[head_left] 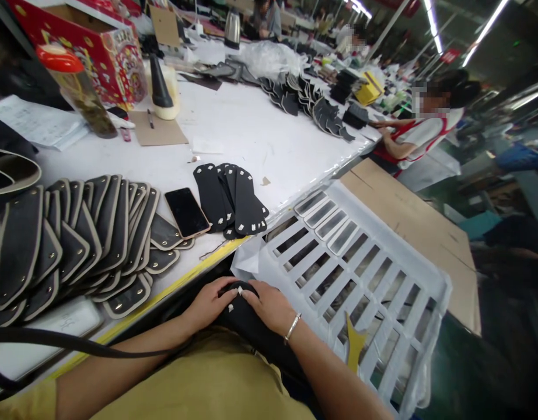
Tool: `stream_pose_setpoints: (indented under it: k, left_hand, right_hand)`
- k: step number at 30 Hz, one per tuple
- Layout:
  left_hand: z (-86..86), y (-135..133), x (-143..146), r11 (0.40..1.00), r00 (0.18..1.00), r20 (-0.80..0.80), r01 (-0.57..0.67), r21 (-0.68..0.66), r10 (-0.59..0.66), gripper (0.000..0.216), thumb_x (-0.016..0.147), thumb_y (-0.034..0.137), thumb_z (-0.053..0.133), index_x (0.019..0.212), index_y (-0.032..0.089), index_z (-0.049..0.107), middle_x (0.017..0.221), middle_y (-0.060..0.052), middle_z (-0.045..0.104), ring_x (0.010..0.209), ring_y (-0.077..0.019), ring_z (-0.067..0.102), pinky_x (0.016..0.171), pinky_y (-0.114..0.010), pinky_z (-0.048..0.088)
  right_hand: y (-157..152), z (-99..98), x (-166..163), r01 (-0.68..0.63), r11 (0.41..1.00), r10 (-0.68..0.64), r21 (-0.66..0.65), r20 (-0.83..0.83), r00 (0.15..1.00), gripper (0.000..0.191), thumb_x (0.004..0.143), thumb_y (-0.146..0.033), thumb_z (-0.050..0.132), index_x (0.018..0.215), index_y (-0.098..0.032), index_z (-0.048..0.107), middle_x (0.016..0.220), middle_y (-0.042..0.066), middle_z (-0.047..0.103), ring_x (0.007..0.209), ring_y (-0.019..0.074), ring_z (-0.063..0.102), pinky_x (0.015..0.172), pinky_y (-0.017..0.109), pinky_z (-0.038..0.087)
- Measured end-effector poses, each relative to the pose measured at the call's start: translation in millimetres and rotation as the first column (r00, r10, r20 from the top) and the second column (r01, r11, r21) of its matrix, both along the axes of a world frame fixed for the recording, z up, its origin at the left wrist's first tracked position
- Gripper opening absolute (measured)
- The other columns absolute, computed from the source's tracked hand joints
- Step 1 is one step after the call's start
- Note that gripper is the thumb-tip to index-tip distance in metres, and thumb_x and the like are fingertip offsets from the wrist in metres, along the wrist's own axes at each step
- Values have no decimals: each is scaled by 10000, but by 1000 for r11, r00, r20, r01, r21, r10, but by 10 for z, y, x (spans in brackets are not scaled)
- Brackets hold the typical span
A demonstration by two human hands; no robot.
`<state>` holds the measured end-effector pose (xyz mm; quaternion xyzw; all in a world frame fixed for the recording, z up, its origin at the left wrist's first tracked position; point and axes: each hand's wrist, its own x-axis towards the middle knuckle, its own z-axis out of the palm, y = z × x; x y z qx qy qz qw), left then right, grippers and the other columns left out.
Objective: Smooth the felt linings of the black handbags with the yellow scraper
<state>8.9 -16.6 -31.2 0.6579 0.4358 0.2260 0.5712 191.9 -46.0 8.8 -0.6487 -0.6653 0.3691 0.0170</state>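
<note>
Both hands meet at the lower centre of the frame: the left hand (210,303) and right hand (271,306) pinch 1 black oblong leather piece with white tabs (241,315) on the lap, below the white desk (251,134) edge. Judged as mid-assembly; the next move needs precise fingertip alignment. Finished pieces (231,198) lie beside a black smartphone (187,212).
</note>
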Motion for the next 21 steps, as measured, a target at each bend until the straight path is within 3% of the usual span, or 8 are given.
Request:
stream_pose_setpoints:
  k: [5,14,18,21]
  left_hand:
    - [5,-56,58,996,998,6,-67,-57,68,308,838,369,492,1032,169,622,1033,-54,665,966,-227,594,856,-309,456]
    - [131,-109,119,977,993,-41,-120,-174,115,405,758,479,564,996,161,646,970,-42,687,922,-247,606,804,-305,473]
    - [156,-57,61,946,999,-2,-44,-322,45,493,736,519,596,1074,161,630,1004,-48,690,951,-261,612,827,-336,476]
    - [107,10,-67,856,982,187,100,-507,-4,533,783,522,563,1187,175,588,1135,-69,655,1056,-267,588,897,-376,456]
  right_hand:
    - [-135,85,186,-57,998,57,-1,-51,997,468,937,-451,297,1341,-247,413,1260,74,544,1131,203,525,980,349,386]
    - [-776,322,848,-13,992,13,-129,-2,1000,503,929,-394,334,1404,-225,332,1328,110,485,1175,234,495,1013,404,348]
    - [-992,395,1044,7,985,-2,-170,28,1000,503,923,-385,343,1395,-211,353,1329,115,490,1194,240,484,1014,413,354]
    - [-1029,408,985,25,997,-14,-71,152,988,498,901,-365,401,1378,-222,379,1368,109,454,1243,265,431,1048,480,301]
